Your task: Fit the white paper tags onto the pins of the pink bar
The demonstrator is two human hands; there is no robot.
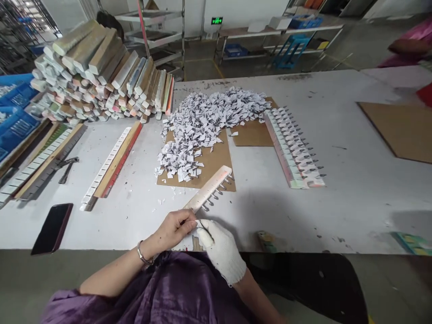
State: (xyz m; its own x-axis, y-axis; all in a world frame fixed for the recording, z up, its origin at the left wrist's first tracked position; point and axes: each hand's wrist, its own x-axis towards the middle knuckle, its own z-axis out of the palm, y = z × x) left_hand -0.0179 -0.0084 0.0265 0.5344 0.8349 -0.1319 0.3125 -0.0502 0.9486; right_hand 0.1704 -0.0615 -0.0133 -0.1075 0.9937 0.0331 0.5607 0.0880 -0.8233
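The left hand [178, 228], bare, is closed in a pinch, and its fingertips are met by those of the right hand [221, 252], which is covered by a white knitted glove and is likewise closed; what is pinched between them is too small to be made out. A bracelet [144, 254] is worn on the left wrist. Beneath the hands, at the near edge of the bench [344, 216], a pale strip [211, 183] is laid, pointed toward one o'clock, its right edge lined with small metal-tipped pegs [216, 196]. At twelve o'clock a heap of small white pieces [212, 119] is spread partly over a cardboard sheet [218, 157]. At two o'clock a group of strips [293, 148], similarly pegged, is set side by side; farther out on that bearing another brown board [401, 130] is placed. Slotted bars [117, 161] are found at ten o'clock, with a metal tool [67, 170] beyond them. A phone [52, 228] is noted at nine o'clock. At eleven o'clock wooden bars [101, 81] are stacked high; blue crates [16, 123] are seen left of the stack.
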